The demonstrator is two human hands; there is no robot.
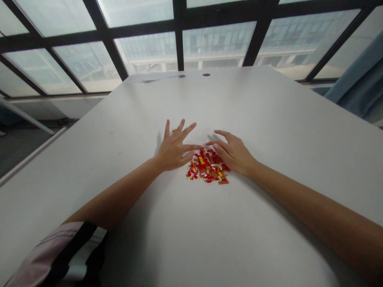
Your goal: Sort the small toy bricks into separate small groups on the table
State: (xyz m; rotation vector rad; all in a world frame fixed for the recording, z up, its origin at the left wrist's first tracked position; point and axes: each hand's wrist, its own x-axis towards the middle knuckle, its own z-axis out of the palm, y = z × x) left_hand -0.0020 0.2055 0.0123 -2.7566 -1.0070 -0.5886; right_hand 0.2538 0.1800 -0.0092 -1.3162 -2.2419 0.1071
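Bricks (208, 169) are lying heaped; left hand (172, 151) is showing released fingers; right hand (237, 153) is arching alongside, grasp unclear. Handling seems underway; picking 1 would be requiring pinching.

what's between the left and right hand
In the head view, a pile of small, mostly red and orange pieces lies between the left hand and right hand.

This looks like an office: broad white worktop (209, 227), black-framed windows (178, 48), blue curtain (362, 75), and another building (221, 40) across from us.
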